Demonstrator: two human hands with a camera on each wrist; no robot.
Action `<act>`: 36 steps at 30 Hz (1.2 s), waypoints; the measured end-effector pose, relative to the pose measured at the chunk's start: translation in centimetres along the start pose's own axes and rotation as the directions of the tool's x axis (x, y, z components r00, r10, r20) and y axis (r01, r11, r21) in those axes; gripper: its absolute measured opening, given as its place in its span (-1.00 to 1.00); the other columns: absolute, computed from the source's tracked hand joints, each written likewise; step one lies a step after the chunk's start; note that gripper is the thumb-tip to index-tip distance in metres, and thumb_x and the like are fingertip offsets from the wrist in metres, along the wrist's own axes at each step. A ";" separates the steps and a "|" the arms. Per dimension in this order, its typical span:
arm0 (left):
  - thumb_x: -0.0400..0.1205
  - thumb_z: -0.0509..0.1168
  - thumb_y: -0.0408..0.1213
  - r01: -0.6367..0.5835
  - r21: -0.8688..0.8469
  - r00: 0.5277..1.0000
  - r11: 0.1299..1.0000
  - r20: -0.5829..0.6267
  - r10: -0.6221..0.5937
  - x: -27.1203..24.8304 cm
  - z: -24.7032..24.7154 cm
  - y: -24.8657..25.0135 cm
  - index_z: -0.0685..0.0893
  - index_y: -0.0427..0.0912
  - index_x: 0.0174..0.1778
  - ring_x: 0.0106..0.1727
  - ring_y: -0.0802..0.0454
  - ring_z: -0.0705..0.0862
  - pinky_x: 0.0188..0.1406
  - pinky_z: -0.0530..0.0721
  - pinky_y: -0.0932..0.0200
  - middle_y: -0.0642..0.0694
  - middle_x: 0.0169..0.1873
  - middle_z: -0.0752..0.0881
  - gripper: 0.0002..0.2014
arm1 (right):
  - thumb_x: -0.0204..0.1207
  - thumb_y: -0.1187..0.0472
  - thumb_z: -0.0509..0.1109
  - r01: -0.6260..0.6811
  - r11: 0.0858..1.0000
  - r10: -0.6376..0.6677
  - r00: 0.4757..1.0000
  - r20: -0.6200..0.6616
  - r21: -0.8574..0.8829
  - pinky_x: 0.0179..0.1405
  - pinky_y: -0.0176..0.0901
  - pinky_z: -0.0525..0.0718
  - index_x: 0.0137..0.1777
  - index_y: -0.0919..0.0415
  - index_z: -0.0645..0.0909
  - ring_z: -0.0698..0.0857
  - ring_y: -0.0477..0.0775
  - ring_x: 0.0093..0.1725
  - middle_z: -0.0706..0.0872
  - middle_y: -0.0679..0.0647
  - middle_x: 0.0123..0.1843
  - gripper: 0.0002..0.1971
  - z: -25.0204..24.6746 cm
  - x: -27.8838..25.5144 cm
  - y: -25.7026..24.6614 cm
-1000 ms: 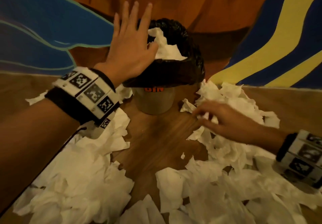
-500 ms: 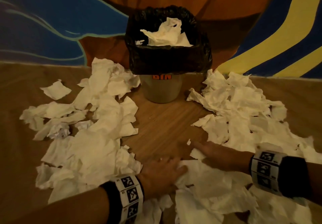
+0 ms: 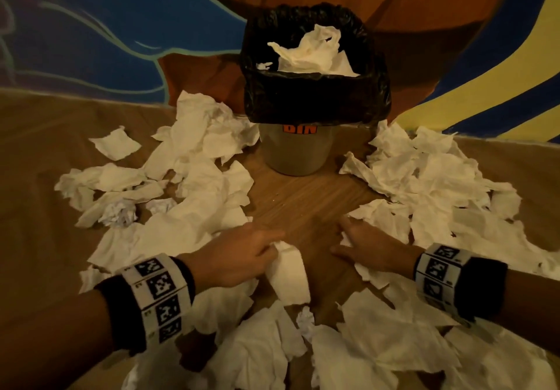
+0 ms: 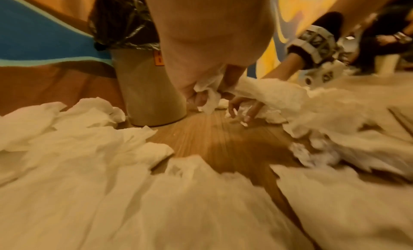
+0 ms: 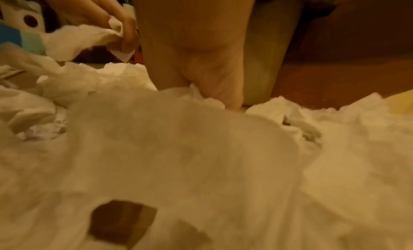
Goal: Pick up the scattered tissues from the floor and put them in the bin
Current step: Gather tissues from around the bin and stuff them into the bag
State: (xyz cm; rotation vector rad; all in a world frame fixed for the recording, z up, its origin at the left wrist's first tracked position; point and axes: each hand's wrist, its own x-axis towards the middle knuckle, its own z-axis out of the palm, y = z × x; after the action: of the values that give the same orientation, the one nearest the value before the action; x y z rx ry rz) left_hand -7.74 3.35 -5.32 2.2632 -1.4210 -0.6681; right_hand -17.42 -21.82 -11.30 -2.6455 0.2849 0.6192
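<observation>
Basically featherweight stuff here: thin, soft, crumpled tissues (image 3: 194, 183) all over the wooden floor (image 3: 303, 204), so no real force needed, just a loose pinch or a scoop. Probably tears or sheds bits if yanked, and flat sheets look harder to lift than the scrunched ones, so best grabbed at a raised fold or bunched up first. Left hand (image 3: 239, 256) already pinching one white tissue (image 3: 288, 277), fingers curled round its upper end, rest of the sheet dangling below the grip and just clear of the pile underneath. Left wrist view backs that up, with paper bunched between thumb and fingers. Right hand (image 3: 372, 247) just across a bare strip of floor from that grip, lying on the near edge of the right-hand heap (image 3: 430, 183), palm down and fingers spread; looks like pressing or raking rather than clamped on anything, though fingertips partly buried in paper, so can't fully rule out a pinch. Bin (image 3: 297, 153) straight ahead of both hands, beyond the bare patch, black liner (image 3: 315, 98) folded over the rim and a few tissues already poking out the top. Loads left on the floor on either side of the grip and behind it, toward the wrists. Hard-to-see stuff: right wrist view mostly blur and palm, so useless for finger detail; bin's inside depth hidden by the liner and the paper on top; label on the bin cut off by the liner; bottom layers of the heaps not visible at all.
</observation>
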 end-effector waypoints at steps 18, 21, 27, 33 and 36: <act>0.67 0.16 -0.08 -0.107 0.275 0.967 0.956 0.252 0.036 -2.0 2.9 1.0 0.41 -0.05 0.37 0.27 -0.04 0.49 0.24 0.49 0.05 -0.06 0.30 0.50 -0.65 | 0.71 0.06 0.11 0.353 0.931 -0.325 0.920 -0.221 0.099 -0.35 -0.20 0.48 -0.10 -0.13 0.30 0.53 -0.09 -0.35 0.57 -0.05 -0.29 -0.86 -7.0 -3.2 -6.0; 0.70 0.16 -0.14 -0.052 0.121 0.997 0.991 0.061 0.045 -0.4 -0.6 1.1 0.37 0.01 0.33 0.12 0.03 0.54 0.05 0.52 0.16 -0.02 0.14 0.53 -0.71 | 0.68 0.05 0.15 0.403 0.905 -0.313 0.846 -0.431 0.133 -0.41 -0.19 0.45 0.04 0.04 0.33 0.49 -0.07 -0.41 0.54 0.03 -0.30 -0.90 -11.4 -3.8 -8.7; 0.68 0.08 -0.39 -0.136 -0.040 0.904 0.990 -0.415 0.107 2.0 -9.2 0.6 0.45 0.05 0.41 0.27 0.06 0.51 0.26 0.48 0.18 -0.07 0.27 0.54 -0.60 | 0.58 0.35 0.11 0.515 0.792 -0.145 0.679 -0.720 0.327 -0.32 -0.12 0.34 -0.01 0.11 0.13 0.33 -0.03 -0.26 0.26 -0.04 -0.21 -0.80 -21.8 -1.5 -12.1; 0.58 0.10 -0.12 -0.163 -0.397 0.606 0.903 -0.763 -0.226 3.4 -16.5 1.4 0.36 0.07 0.17 0.04 0.06 0.53 0.01 0.60 0.00 -0.06 0.12 0.47 -0.75 | 0.34 0.57 0.07 0.447 0.851 -0.013 0.543 -0.839 0.276 -0.14 -0.36 0.43 0.01 0.13 0.18 0.33 0.00 0.05 0.26 0.05 0.07 -0.63 -26.4 3.4 -13.1; 0.50 0.09 -0.39 -0.167 -0.463 0.553 0.870 -0.775 -0.306 4.3 -19.1 1.6 0.28 0.04 0.27 0.01 0.15 0.39 0.01 0.68 -0.07 -0.05 0.11 0.28 -0.56 | 0.28 0.68 0.08 0.406 0.907 -0.095 0.459 -0.883 0.113 -0.05 -0.71 0.38 0.03 0.24 0.24 0.32 -0.03 0.09 0.21 0.11 0.15 -0.58 -25.4 5.4 -13.4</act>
State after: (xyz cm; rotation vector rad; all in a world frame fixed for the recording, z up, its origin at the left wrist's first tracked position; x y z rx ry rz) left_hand 3.80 0.16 10.29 1.7794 -0.5670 0.1015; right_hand 0.81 -21.28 11.52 -2.3627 0.2132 -0.8813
